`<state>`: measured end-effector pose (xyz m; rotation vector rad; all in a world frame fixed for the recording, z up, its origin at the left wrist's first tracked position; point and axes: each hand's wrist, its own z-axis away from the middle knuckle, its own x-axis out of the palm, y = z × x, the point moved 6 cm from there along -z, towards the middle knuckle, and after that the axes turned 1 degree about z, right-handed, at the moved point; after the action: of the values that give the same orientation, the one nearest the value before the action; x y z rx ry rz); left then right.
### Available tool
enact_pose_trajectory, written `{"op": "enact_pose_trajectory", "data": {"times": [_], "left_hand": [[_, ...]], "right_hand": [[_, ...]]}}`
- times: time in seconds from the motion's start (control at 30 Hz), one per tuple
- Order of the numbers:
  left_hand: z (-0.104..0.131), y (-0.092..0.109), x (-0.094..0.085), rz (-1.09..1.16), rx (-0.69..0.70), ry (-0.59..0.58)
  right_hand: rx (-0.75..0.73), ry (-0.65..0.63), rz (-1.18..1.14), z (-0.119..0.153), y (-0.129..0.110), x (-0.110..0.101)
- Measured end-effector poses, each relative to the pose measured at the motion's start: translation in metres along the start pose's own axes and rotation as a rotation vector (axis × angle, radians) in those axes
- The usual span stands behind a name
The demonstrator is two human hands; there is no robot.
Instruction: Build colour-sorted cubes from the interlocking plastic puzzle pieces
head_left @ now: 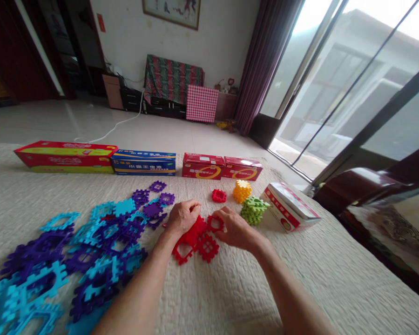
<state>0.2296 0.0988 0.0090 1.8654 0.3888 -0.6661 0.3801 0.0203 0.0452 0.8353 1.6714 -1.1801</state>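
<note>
My left hand [185, 216] is closed over the upper part of a group of red interlocking building pieces [208, 248]; its fingertips are turned away, so what they grip is hidden. To its right, my right hand [233, 226] has thumb and fingers bent around the edge of a red building piece with an open middle [215, 224]. The red pieces lie on the quilted cover between my forearms. A separate red piece [219, 196] lies just beyond my hands. Beside my right hand stand a stack of green pieces [253, 211] and a stack of yellow pieces [242, 191].
Purple pieces [38, 251] and light blue pieces [38, 284] spread in a loose heap on the left. A red and green box [66, 160], a blue box [145, 164] and two red boxes [203, 167] line the far edge. A white and red box [290, 207] stands right.
</note>
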Motion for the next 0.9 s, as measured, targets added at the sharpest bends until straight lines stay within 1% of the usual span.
{"op": "enact_pose_trajectory", "data": {"times": [0.1, 0.17, 0.27, 0.33, 0.43, 0.57, 0.7, 0.83, 0.9], "left_hand": [[0.0, 0.001, 0.0, 0.004, -0.014, -0.009], [0.0, 0.001, 0.001, 0.008, -0.017, -0.016], [-0.001, -0.001, 0.002, 0.017, -0.025, -0.021], [-0.001, -0.002, 0.002, 0.024, -0.03, -0.023], [-0.001, 0.0, 0.002, 0.025, -0.026, -0.029], [0.0, 0.002, 0.001, 0.017, -0.035, -0.028], [0.0, 0.002, 0.001, 0.015, -0.046, -0.034], [-0.001, 0.001, 0.001, 0.017, -0.043, -0.027], [-0.001, 0.0, 0.001, 0.028, -0.042, -0.028]], "right_hand": [[0.015, -0.022, 0.0, -0.001, 0.0, -0.003], [0.026, 0.034, 0.009, -0.007, 0.003, -0.01], [0.079, 0.142, 0.062, -0.025, 0.009, -0.021], [0.156, 0.154, 0.102, -0.041, 0.017, -0.023], [0.247, 0.146, 0.138, -0.06, 0.029, -0.02], [0.271, 0.16, 0.158, -0.068, 0.042, -0.013], [0.294, 0.179, 0.159, -0.066, 0.042, -0.006], [0.399, 0.253, 0.146, -0.068, 0.039, -0.002], [0.414, 0.288, 0.145, -0.07, 0.038, 0.0]]}}
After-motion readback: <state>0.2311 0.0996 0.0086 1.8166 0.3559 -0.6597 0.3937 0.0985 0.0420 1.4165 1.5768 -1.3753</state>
